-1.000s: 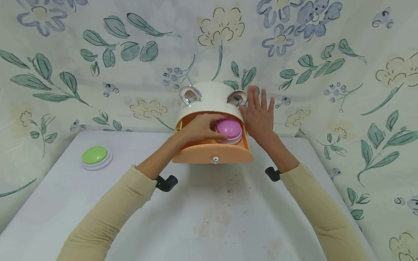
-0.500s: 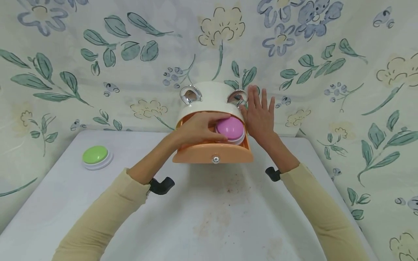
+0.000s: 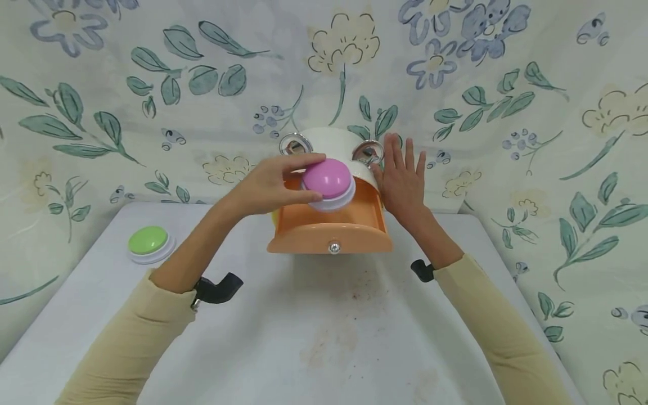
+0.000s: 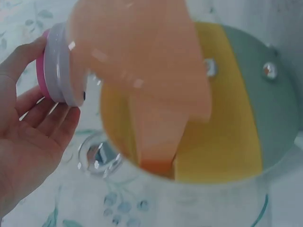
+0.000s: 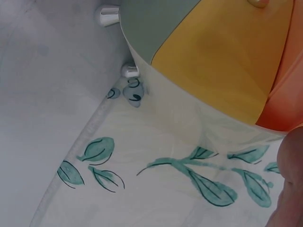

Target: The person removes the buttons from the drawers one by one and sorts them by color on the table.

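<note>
My left hand (image 3: 265, 183) pinches a pink-domed push button (image 3: 328, 179) with a white base, thumb on the near side and fingers on the far side. The button is raised over the pulled-out orange drawer (image 3: 349, 216); in the left wrist view its white base (image 4: 64, 61) faces the drawer. That drawer is the top one of a rounded white cabinet (image 3: 331, 140) with yellow and green drawer fronts below and chrome rings on top. My right hand (image 3: 402, 180) lies with straight fingers against the cabinet's right side.
A green-domed push button (image 3: 148, 242) stands at the left of the white table (image 3: 243, 349). Floral cloth (image 3: 202, 124) rises behind the cabinet. Dark specks and brownish smudges mark the table in front of the drawer.
My left hand has lifted the pink push button out of the drawer and moved it left. The right hand and the cabinet have stayed in place.
</note>
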Demonstrator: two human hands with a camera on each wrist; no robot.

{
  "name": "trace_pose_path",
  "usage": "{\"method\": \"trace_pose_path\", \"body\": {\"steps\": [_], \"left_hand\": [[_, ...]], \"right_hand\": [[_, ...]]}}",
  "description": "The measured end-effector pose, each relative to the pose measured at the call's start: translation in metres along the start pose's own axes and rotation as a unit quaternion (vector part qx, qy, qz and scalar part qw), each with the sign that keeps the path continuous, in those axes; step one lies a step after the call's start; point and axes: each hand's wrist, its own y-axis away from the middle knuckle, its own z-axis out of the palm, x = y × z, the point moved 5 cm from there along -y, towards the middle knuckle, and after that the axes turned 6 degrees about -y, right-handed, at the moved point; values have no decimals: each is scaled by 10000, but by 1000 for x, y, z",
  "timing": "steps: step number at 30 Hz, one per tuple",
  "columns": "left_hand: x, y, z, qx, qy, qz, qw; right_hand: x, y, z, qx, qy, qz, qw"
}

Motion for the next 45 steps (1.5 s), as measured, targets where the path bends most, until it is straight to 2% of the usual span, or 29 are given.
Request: {"method": "trace_pose_path", "body": {"steps": [4,9,14,18,24,27,30,37,45], "left_hand": [[-9,19,-27,328,41,-191,9993],[-26,46,-57,650,-212,-582,9960],[-58,73,-78,741,-505,-1193,9888],[-89,94,-85,693,-597,-1672,9817],[-134,120,-78,344,-774,-2359,9681],[-152,133,-70,332,-872,-2485,9641],[-168,144,-62,464,-975,-2494,9624],[-202,166,-39,587,-882,-2742,9558],[-231,185,-23,437,-1212,-2994,9454]], "right_hand": [[0,-1,0,-46,-37,-6,10000],[4,0,0,-64,-12,53,10000],[7,0,1,-43,18,94,9999],[8,-1,1,-59,-9,68,10000],[8,0,0,-118,-57,81,9999],[6,1,1,-120,-102,24,9999],[5,1,0,-29,-99,-29,9999],[4,1,2,34,-128,-56,9999],[4,-1,2,0,-118,-17,9999]]}}
